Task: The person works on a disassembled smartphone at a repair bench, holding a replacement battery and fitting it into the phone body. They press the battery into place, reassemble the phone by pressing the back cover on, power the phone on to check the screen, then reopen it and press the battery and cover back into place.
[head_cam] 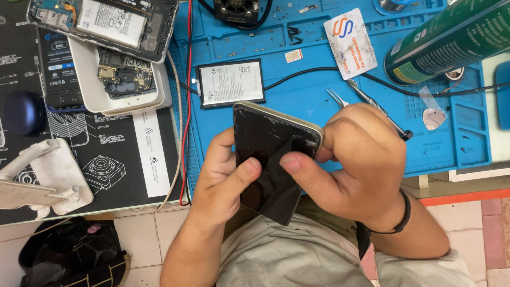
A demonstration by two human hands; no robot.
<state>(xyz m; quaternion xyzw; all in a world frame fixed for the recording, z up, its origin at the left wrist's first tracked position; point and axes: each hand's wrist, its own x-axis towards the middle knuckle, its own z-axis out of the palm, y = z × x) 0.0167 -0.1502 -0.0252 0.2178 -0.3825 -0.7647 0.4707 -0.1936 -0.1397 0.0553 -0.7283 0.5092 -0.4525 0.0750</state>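
Head view: our left hand (223, 172) and right hand (356, 165) both pinch a cracked dark phone (265, 141), thumbs pressing its screen, above the blue mat (313, 101) on the surface.

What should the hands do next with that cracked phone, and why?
Probably keep peeling the dark film slowly off the phone. The right hand pinches the film's loose edge with the thumb, and the left hand steadies the phone from below. The glass looks cracked, so a gentle, even pull seems safest.
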